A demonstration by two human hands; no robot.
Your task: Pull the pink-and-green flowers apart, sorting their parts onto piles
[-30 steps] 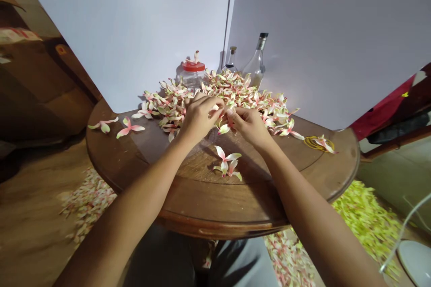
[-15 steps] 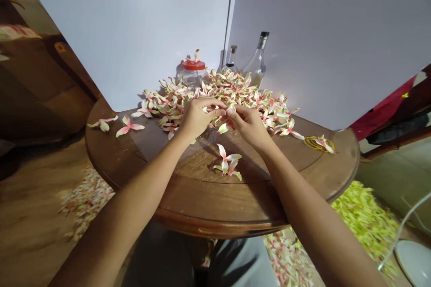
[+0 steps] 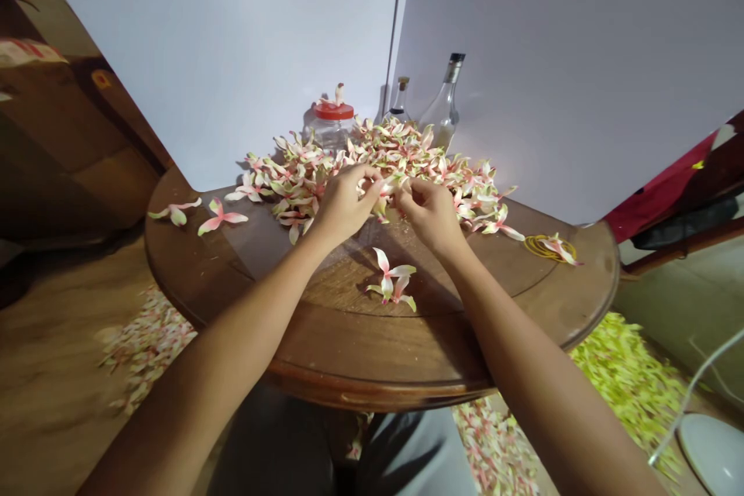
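Over the front of a heap of pink, white and pale-green flowers (image 3: 407,143), my two hands come close together. My left hand (image 3: 346,205) is closed in a pinch on a small pink-and-white flower (image 3: 384,194), whose petals stick out between the fingertips. Facing it, my right hand (image 3: 431,215) has thumb and forefinger pinched at the flower's right side; exactly what part they grip is hard to see. On the wood below the hands lies a little cluster of opened flowers (image 3: 393,279).
The round wooden table (image 3: 372,364) holds a red-lidded jar (image 3: 334,120), a small corked bottle (image 3: 400,102), a taller bottle (image 3: 445,105) and yellow rubber bands (image 3: 543,248). Pink flowers (image 3: 154,345) and yellow-green pieces (image 3: 628,380) cover parts of the floor. A white cord hangs at right.
My hands have drawn slightly apart, and the flower between them has turned, with its petals now showing nearer my left fingertips. The things on the table have stayed put.
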